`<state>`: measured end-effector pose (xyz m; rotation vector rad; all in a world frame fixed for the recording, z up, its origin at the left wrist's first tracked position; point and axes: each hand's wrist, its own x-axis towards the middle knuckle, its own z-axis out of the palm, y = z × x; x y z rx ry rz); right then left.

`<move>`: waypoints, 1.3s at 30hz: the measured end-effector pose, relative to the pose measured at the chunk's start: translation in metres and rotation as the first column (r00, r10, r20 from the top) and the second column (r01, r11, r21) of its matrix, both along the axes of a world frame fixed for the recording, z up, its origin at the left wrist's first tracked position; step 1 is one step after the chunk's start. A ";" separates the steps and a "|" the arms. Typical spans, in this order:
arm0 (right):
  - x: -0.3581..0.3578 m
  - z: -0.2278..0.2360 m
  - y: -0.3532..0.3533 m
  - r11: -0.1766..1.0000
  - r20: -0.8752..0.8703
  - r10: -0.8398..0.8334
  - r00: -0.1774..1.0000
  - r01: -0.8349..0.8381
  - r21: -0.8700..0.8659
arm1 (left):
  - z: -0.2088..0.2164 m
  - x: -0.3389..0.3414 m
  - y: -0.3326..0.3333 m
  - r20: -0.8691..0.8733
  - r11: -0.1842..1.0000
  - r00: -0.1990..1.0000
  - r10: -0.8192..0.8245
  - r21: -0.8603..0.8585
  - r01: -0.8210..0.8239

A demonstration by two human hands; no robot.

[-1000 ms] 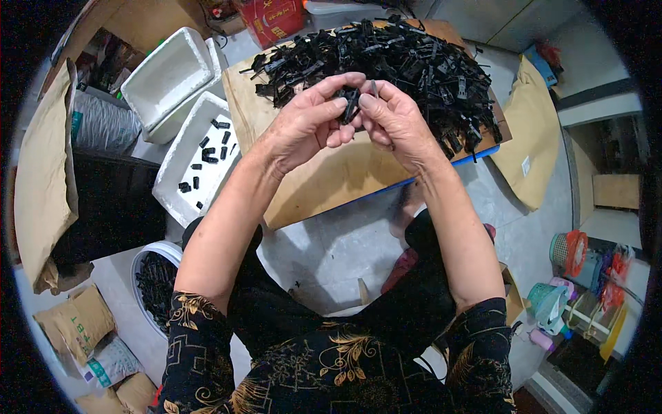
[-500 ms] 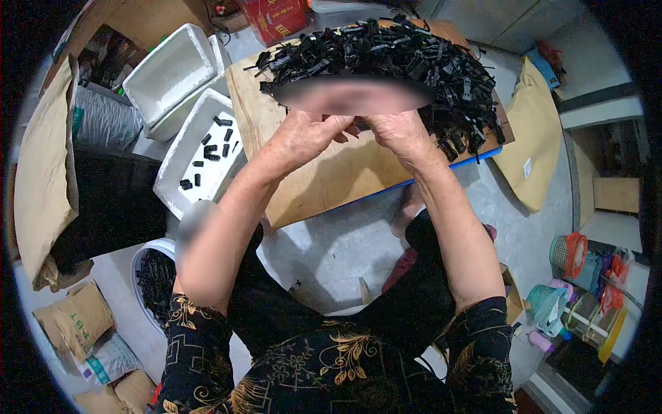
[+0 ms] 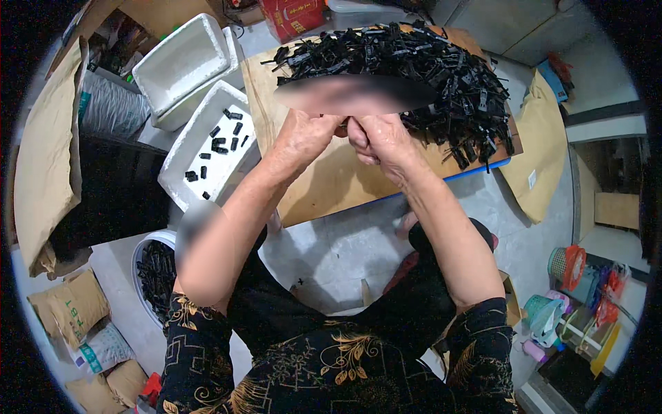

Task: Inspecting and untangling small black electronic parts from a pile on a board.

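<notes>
**Handwork over the bench [image 3: 321,190]**

The left hand [image 3: 307,134] and right hand [image 3: 386,138] are held close together, near black parts [image 3: 448,83] heaped on the bench. Both grips are blurred; how far they are closed, and on what, cannot be told. Fine two-handed handling is apparently in hand; steady control seems called for next.

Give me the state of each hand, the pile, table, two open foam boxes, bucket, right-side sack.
Left hand: raised over table; fingertips blurred, grip unclear.
Right hand: close beside it, lower fingers curled; grip unclear.
Pile: loose black parts, heaped.
Table: far side covered by pile.
Near box: open, few parts scattered inside.
Far box: open.
Bucket: open, black parts inside.
Sack: beside table.
</notes>
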<state>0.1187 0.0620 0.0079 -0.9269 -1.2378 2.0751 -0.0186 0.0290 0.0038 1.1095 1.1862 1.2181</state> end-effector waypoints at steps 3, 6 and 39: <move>-0.005 -0.001 -0.001 1.000 -0.013 0.004 1.000 -0.004 -0.008 | 0.000 -0.001 -0.002 -0.018 0.999 0.999 0.030 0.014 -0.030; -0.013 -0.001 -0.003 1.000 -0.021 0.009 1.000 -0.009 -0.001 | -0.002 -0.004 -0.004 0.034 0.995 0.995 0.091 0.029 -0.092; -0.044 -0.042 0.032 0.345 0.624 -0.409 0.666 -0.520 0.781 | -0.088 -0.189 -0.021 -0.960 0.956 0.281 0.020 -0.063 -0.286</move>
